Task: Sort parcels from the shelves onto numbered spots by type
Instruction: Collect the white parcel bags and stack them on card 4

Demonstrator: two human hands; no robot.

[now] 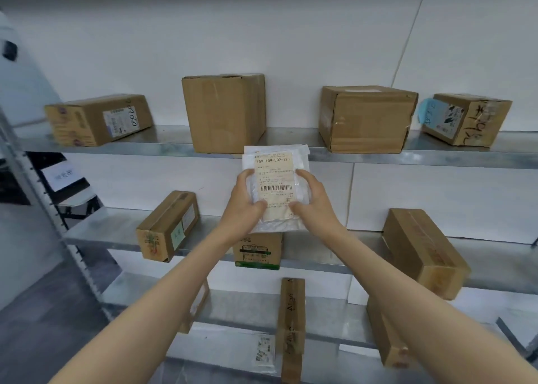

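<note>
The mailer (275, 185) and both wrists hide the top of the green-printed box (257, 251) on the middle shelf (102, 229). The left forearm covers most of a box (198, 305) on the bottom shelf (247, 311), and the right forearm crosses another one (384, 337) there. The small print on the label (275, 177) is too blurred to read, though its top line seems to be 159-159-L02-17, with a barcode lower down. The mailer is a soft white plastic bag, crinkled at its lower edge, and the cream label fills most of its front. It is held upright in the air in front of the rack, its top overlapping the front lip of the top shelf (436, 156) and the foot of the tall box (221, 112). The left hand (244, 206) and right hand (313, 200) grip its lower sides, thumbs pressed on the front and fingers curled round the edges. The top shelf also holds a long box (99, 120), a wide box (366, 118) and a scribbled box (465, 118). On the middle shelf an angled box (168, 225) lies left of the hands and a taped box (422, 249) lies far to the right. A narrow box (291, 325) stands on the bottom shelf, beside a small white packet (265, 351).
</note>
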